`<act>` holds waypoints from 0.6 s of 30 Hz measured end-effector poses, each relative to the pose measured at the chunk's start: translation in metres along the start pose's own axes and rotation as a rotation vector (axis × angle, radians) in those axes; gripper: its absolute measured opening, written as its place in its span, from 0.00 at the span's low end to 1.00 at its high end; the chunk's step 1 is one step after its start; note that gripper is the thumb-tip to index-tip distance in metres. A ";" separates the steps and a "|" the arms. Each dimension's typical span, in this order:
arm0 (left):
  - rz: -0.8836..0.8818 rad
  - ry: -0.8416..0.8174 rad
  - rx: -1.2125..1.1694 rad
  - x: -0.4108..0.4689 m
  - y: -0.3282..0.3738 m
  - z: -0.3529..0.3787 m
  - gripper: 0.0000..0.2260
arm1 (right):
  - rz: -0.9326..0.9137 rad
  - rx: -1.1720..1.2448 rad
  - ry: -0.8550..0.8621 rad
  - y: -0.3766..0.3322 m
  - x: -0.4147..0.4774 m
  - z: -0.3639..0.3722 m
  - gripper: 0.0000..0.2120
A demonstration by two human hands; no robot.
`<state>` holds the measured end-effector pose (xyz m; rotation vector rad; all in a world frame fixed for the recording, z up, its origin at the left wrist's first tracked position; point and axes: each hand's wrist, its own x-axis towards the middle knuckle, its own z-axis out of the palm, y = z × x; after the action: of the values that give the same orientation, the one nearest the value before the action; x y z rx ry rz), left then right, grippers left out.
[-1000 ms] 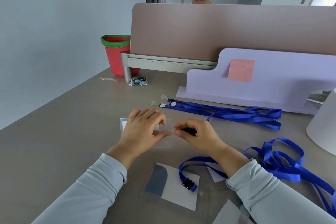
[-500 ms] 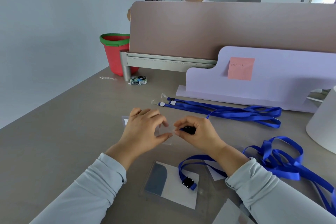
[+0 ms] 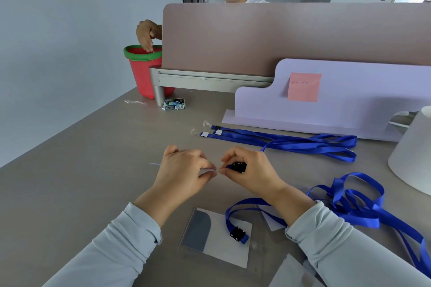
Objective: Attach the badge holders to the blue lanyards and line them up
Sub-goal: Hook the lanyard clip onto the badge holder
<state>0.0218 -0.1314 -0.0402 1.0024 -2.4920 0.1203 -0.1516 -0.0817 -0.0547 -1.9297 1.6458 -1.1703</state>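
My left hand (image 3: 184,172) pinches a clear badge holder (image 3: 206,171), held nearly edge-on above the table, so little of it shows. My right hand (image 3: 250,170) grips the black clip (image 3: 238,166) of a blue lanyard right against the holder's edge. That lanyard's ribbon (image 3: 349,202) trails in loops to the right. A second badge holder (image 3: 217,237) with a grey-and-white card lies flat near me, with another black clip (image 3: 238,233) and blue strap resting on it. Several more blue lanyards (image 3: 291,143) lie stretched out side by side behind my hands.
A lilac board (image 3: 349,100) with a pink sticky note stands behind the lanyards, before a brown desk divider (image 3: 279,35). A red bucket (image 3: 144,70) sits far left, another person's hand over it. A small packet (image 3: 174,103) lies near it. A white rounded object (image 3: 412,154) stands at right.
The badge holder in my left hand has tipped up from lying flat to nearly edge-on. Beyond the divider, another person's hand has come over the red bucket.
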 end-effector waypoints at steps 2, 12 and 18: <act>0.014 0.045 -0.027 -0.001 -0.002 0.001 0.08 | 0.003 -0.025 -0.012 0.001 0.000 0.000 0.06; 0.016 0.038 -0.052 -0.002 -0.001 -0.003 0.08 | -0.049 -0.106 -0.082 -0.001 0.000 -0.002 0.06; 0.001 0.089 -0.067 -0.003 0.001 0.000 0.12 | -0.057 -0.108 -0.095 -0.002 0.000 -0.001 0.06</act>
<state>0.0233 -0.1291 -0.0412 0.9480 -2.3995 0.0787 -0.1517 -0.0813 -0.0525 -2.0775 1.6451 -1.0130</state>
